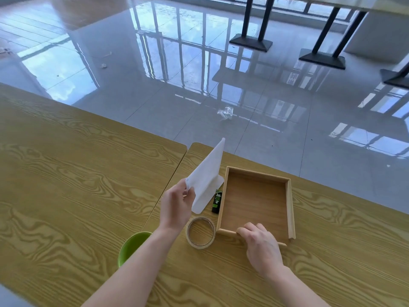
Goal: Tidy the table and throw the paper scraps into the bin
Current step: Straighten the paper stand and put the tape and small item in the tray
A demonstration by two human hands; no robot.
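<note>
My left hand [176,204] pinches the near corner of a white sheet of paper [207,176] and lifts it, so one half stands up and the other still lies on the wooden table [77,173]. Under the sheet's right edge lies a black-and-green glue stick [217,201]. My right hand [260,244] grips the near rail of an empty wooden tray [290,207], fingers curled over the rim. A roll of clear tape [201,232] lies flat between my two hands.
A green bowl [131,247] is partly hidden by my left forearm. A seam splits the table beside the paper. Beyond the far edge is a glossy tiled floor with a crumpled clear wrapper [225,113], a small scrap [104,66] and black table legs [252,21].
</note>
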